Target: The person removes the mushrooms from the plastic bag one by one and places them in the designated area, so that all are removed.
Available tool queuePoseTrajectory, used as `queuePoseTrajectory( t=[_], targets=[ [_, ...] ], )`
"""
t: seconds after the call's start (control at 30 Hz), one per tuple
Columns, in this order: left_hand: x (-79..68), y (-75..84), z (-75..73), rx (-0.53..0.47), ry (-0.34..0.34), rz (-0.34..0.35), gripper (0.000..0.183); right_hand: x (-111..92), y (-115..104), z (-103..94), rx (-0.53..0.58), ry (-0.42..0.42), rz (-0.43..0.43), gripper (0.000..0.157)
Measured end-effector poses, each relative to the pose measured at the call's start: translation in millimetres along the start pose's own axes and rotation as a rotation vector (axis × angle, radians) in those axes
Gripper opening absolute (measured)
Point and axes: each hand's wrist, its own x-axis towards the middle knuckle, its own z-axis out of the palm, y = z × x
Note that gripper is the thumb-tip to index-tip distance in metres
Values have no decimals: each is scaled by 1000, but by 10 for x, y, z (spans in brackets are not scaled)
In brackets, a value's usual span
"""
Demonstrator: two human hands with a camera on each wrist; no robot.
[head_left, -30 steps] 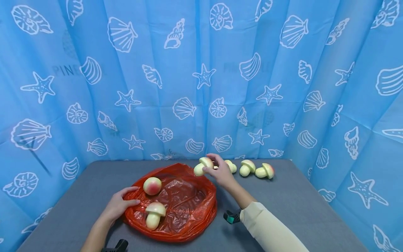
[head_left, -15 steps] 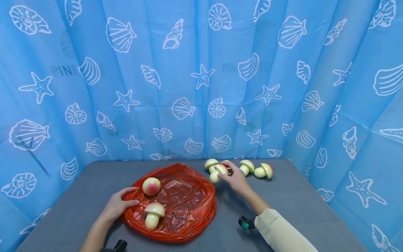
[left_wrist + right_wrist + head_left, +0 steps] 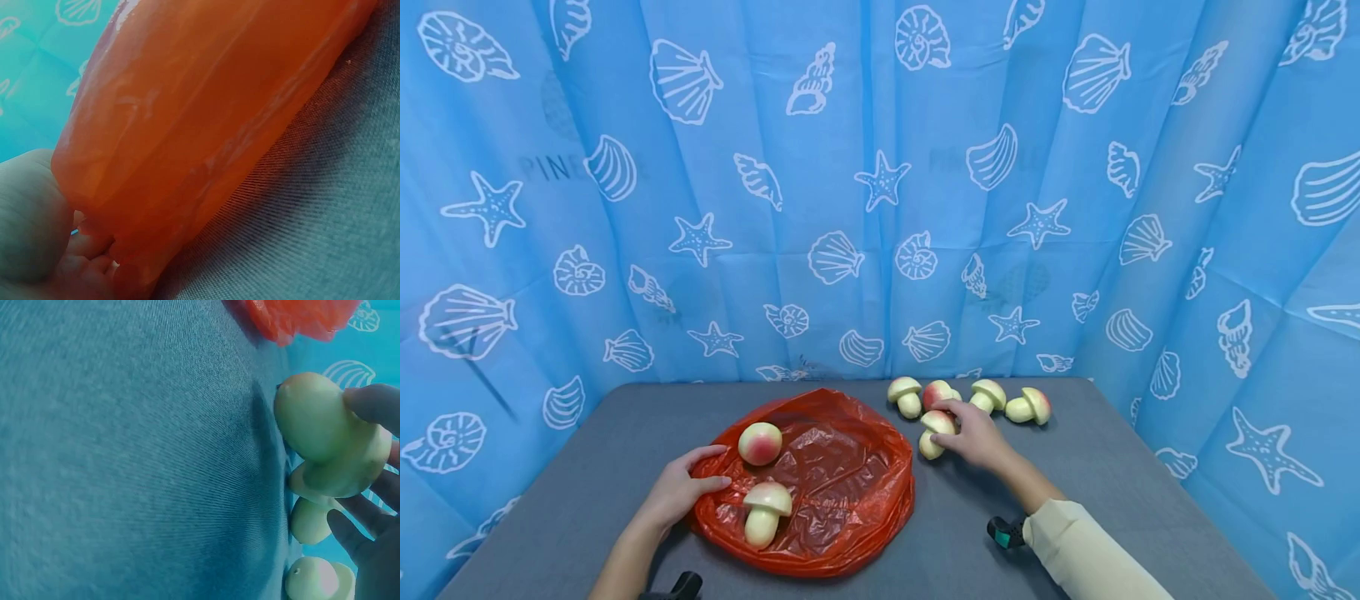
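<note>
My left hand (image 3: 676,495) holds the left rim of a red plastic bag (image 3: 850,533) that lies spread open on the table. In the left wrist view the bag's film (image 3: 169,137) runs between the thumb and curled fingers. Inside the bag are a toy mushroom (image 3: 767,512) and another with its pink-tinged round cap (image 3: 760,443) facing up. To the right of the bag, my right hand (image 3: 977,433) grips a cream-coloured toy mushroom (image 3: 934,435) by its cap, stem toward the front left. The right wrist view shows this mushroom (image 3: 319,419) close to the table surface.
Behind the right hand stand several more toy mushrooms: one at the left (image 3: 905,397), a partly hidden pink-capped one (image 3: 938,392), one upright (image 3: 988,394) and one on its side (image 3: 1032,407). A blue shell-patterned curtain (image 3: 880,208) surrounds the grey table (image 3: 1075,483).
My right hand has moved from over the bag's far right rim rightward and toward the front, carrying the mushroom down near the table. The left hand and bag have stayed put.
</note>
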Motion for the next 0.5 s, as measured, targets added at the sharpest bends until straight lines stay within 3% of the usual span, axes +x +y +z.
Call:
queuePoseTrajectory(
  t=[0.17,0.5],
  targets=[
    [-3,6,-1,8,0,-2,65,22,0,-8,-59,-63,-71,45],
    [-30,36,-6,6,1,5,65,69,-10,22,-86,-60,-167,45]
  ],
)
